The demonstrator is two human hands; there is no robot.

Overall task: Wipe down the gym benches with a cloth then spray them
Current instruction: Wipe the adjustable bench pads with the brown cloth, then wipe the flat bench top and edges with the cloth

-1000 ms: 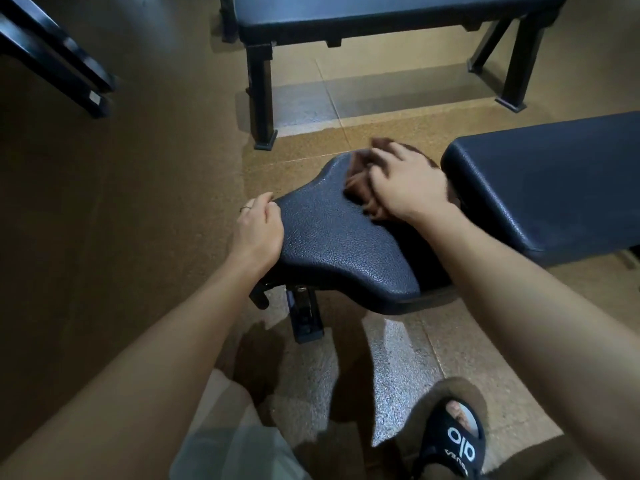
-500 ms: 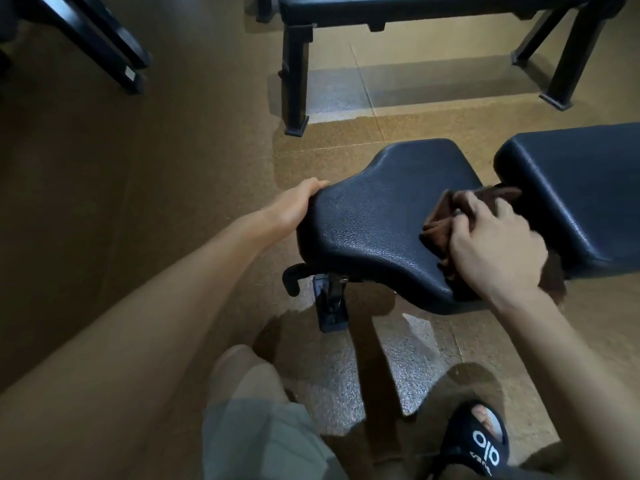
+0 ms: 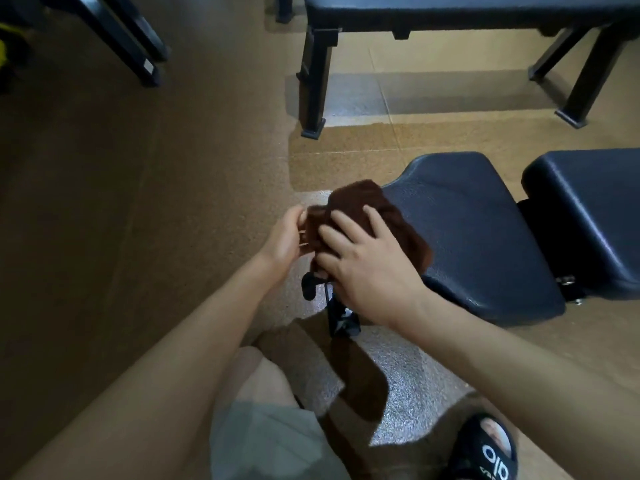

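Single head-worn wide-angle view, facing forward and down, close above bench seat (image 3: 474, 230), edges perhaps distorted

Both hands hold a brown cloth (image 3: 360, 206) at the near end of the black seat pad (image 3: 478, 233): left hand (image 3: 282, 237) pinches its edge, right hand (image 3: 367, 265) lies spread on top.

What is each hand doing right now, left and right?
Left hand: pinches the brown cloth at its left edge.
Right hand: fingers spread flat on the cloth, pressing, not gripping.
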